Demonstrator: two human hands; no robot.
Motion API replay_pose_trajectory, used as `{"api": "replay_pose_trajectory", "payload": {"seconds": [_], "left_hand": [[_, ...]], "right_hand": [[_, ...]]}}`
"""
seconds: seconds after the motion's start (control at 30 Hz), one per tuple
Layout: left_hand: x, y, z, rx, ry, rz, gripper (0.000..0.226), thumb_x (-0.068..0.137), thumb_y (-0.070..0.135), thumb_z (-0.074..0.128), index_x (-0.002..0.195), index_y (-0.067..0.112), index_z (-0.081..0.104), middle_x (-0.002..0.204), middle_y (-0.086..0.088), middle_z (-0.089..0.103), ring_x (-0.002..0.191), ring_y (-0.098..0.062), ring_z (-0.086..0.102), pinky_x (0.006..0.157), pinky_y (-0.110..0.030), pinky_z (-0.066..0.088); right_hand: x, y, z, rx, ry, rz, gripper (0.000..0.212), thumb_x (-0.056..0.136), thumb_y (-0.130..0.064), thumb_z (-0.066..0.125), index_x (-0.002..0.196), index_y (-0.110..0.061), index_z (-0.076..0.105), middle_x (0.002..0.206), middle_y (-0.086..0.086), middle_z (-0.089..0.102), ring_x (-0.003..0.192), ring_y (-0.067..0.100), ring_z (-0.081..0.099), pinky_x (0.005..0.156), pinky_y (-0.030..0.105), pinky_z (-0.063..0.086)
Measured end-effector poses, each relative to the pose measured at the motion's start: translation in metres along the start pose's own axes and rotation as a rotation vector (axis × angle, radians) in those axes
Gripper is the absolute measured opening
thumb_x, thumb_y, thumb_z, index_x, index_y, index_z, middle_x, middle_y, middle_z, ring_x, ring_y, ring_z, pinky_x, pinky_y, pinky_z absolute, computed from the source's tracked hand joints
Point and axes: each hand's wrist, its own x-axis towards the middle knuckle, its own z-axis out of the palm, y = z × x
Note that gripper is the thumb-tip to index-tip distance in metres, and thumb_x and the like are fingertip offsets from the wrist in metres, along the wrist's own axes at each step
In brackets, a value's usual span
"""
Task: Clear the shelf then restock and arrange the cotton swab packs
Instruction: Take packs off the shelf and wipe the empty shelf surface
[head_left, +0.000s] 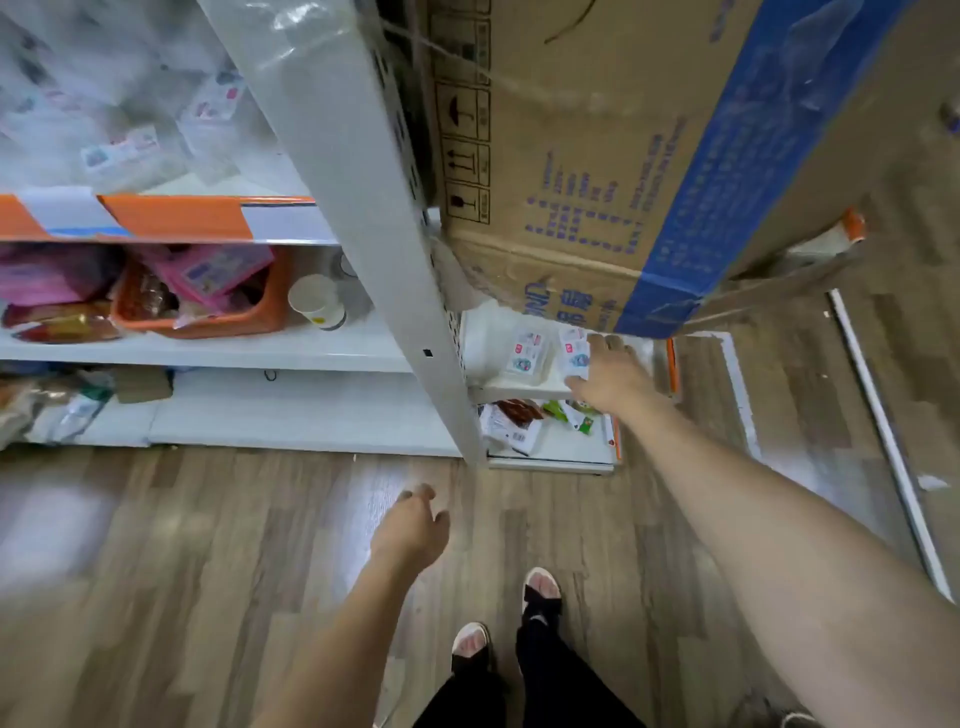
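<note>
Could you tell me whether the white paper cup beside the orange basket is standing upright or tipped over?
Tipped. The paper cup lies tilted on the shelf beside the orange basket, its round end turned toward the camera; whether that is the open mouth, I cannot tell.

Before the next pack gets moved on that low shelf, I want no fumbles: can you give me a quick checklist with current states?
1. Right hand on a cotton swab pack: ok, touching; grip cannot tell.
2. Second pack lying flat beside it: ok.
3. Left hand free: ok, holds nothing.
4. Cardboard box overhanging the low shelf: not ok, tight headroom.
5. Snack packets below kept apart: ok.
</note>
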Motion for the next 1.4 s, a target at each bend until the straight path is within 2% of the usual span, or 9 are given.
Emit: {"api": "replay_pose_trajectory", "payload": {"seconds": [0.1, 0.23, 0.53, 0.77, 1.0, 1.2, 1.3, 1.4], "left_hand": [[0.002, 0.004, 0.005, -0.021, 0.055, -0.062, 0.045, 0.096, 0.029, 0.043, 0.138, 0.014, 0.037, 0.138, -0.008, 0.043, 0.116, -0.026, 0.052, 0.091, -0.034, 0.043], [0.008, 0.018, 0.010, -0.034, 0.073, -0.055, 0.045, 0.097, 0.028, 0.043, 0.139, 0.014, 0.036, 0.140, -0.007, 0.040, 0.118, -0.026, 0.051, 0.092, -0.034, 0.043], [0.033, 0.057, 0.008, 0.082, 0.104, -0.021, 0.042, 0.096, 0.025, 0.041, 0.136, 0.013, 0.035, 0.137, -0.008, 0.041, 0.120, -0.028, 0.046, 0.093, -0.039, 0.043], [0.064, 0.128, -0.004, 0.148, 0.234, 0.129, 0.045, 0.096, 0.029, 0.046, 0.134, 0.009, 0.031, 0.135, -0.011, 0.038, 0.123, -0.030, 0.040, 0.096, -0.040, 0.038], [0.102, 0.164, -0.022, 0.189, 0.364, 0.162, 0.070, 0.091, 0.043, 0.052, 0.140, 0.003, 0.023, 0.137, -0.017, 0.033, 0.125, -0.032, 0.035, 0.098, -0.040, 0.036], [0.122, 0.175, -0.026, 0.321, 0.462, 0.155, 0.085, 0.086, 0.057, 0.054, 0.141, 0.000, 0.023, 0.140, -0.018, 0.030, 0.127, -0.030, 0.032, 0.102, -0.037, 0.034], [0.132, 0.176, -0.028, 0.353, 0.415, 0.198, 0.087, 0.085, 0.057, 0.054, 0.141, -0.001, 0.022, 0.140, -0.016, 0.031, 0.129, -0.029, 0.029, 0.105, -0.037, 0.029], [0.136, 0.176, -0.026, 0.335, 0.368, 0.221, 0.083, 0.088, 0.049, 0.056, 0.143, -0.002, 0.020, 0.141, -0.016, 0.033, 0.131, -0.030, 0.031, 0.109, -0.038, 0.027]], "right_hand": [[0.008, -0.006, 0.004, 0.044, 0.025, 0.057, 0.075, 0.093, -0.044, 0.052, 0.147, -0.006, 0.016, 0.150, 0.017, 0.024, 0.133, 0.032, 0.031, 0.105, 0.040, 0.033], [0.013, -0.011, 0.016, 0.026, 0.063, 0.063, 0.074, 0.094, -0.041, 0.052, 0.147, -0.007, 0.014, 0.152, 0.016, 0.021, 0.136, 0.031, 0.026, 0.106, 0.039, 0.031], [0.021, -0.007, 0.029, 0.149, 0.135, 0.048, 0.052, 0.091, -0.022, 0.054, 0.136, -0.003, 0.035, 0.138, 0.018, 0.038, 0.123, 0.030, 0.038, 0.101, 0.036, 0.034], [-0.002, 0.009, 0.039, 0.193, 0.231, 0.048, 0.072, 0.084, -0.018, 0.067, 0.141, -0.005, 0.025, 0.139, 0.018, 0.035, 0.122, 0.031, 0.040, 0.102, 0.035, 0.033], [-0.033, 0.041, 0.050, 0.089, 0.195, 0.059, 0.091, 0.082, -0.019, 0.067, 0.147, -0.002, 0.006, 0.139, 0.015, 0.029, 0.124, 0.028, 0.035, 0.102, 0.030, 0.028], [-0.045, 0.053, 0.062, 0.139, 0.156, 0.084, 0.095, 0.081, -0.018, 0.070, 0.148, -0.005, 0.005, 0.141, 0.013, 0.027, 0.130, 0.026, 0.030, 0.104, 0.032, 0.031], [-0.049, 0.058, 0.067, 0.178, 0.156, 0.092, 0.090, 0.080, -0.015, 0.072, 0.146, -0.008, 0.012, 0.141, 0.011, 0.028, 0.128, 0.025, 0.032, 0.100, 0.032, 0.036], [-0.050, 0.060, 0.072, 0.225, 0.152, 0.096, 0.087, 0.076, -0.009, 0.073, 0.143, -0.010, 0.019, 0.137, 0.012, 0.031, 0.124, 0.025, 0.036, 0.096, 0.035, 0.042]]}}
